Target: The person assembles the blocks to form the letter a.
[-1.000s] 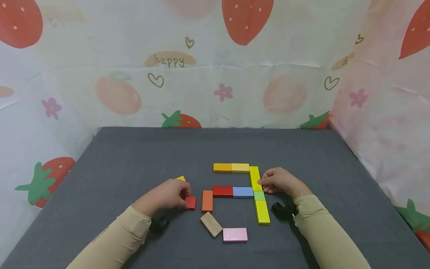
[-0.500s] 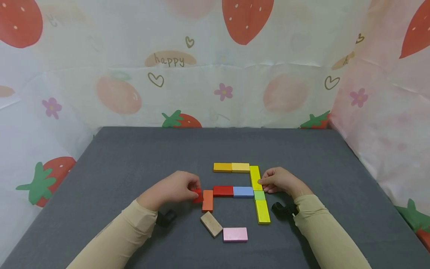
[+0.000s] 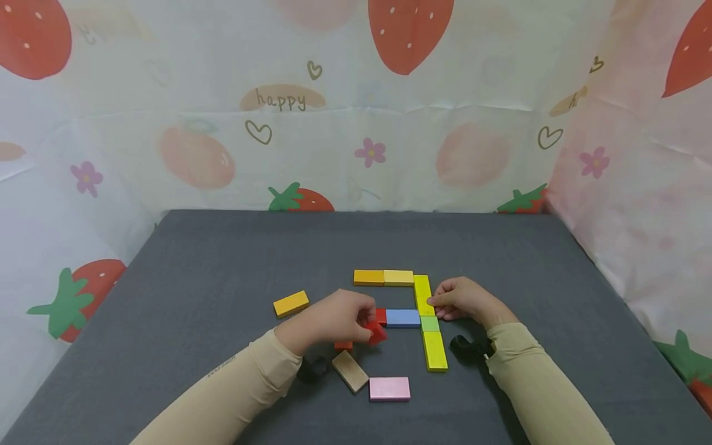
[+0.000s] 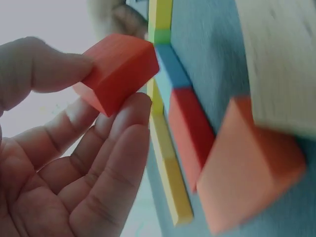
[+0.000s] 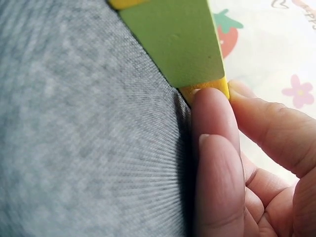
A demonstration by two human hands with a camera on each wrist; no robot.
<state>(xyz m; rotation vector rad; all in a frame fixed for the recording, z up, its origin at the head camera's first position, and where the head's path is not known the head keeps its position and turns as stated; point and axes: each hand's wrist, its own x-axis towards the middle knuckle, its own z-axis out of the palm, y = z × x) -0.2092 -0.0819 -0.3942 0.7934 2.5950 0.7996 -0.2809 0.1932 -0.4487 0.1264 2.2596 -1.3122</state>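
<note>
My left hand (image 3: 334, 318) pinches a small red block (image 4: 121, 69) between thumb and fingertips, raised over the layout. Behind it lies a longer red block (image 4: 190, 136), joined end to end with a blue block (image 3: 403, 318). The left hand partly hides an orange block (image 3: 343, 345) in the head view. My right hand (image 3: 464, 300) is at the upper yellow block (image 3: 423, 295), thumb on its top and fingers against its outer side. A green block (image 5: 175, 42) adjoins that yellow block, followed by a second yellow block (image 3: 434, 351) nearer me.
An amber block (image 3: 369, 277) and a pale yellow block (image 3: 398, 277) form the far row. A loose yellow-orange block (image 3: 291, 303) lies left. Nearer me are a bare-wood block (image 3: 350, 371) and a pink block (image 3: 389, 389) on the grey cloth (image 3: 222, 259).
My left hand has lifted the small red block from the table and carried it right, past the orange block. The loose yellow-orange block is uncovered. My right hand stays put.
</note>
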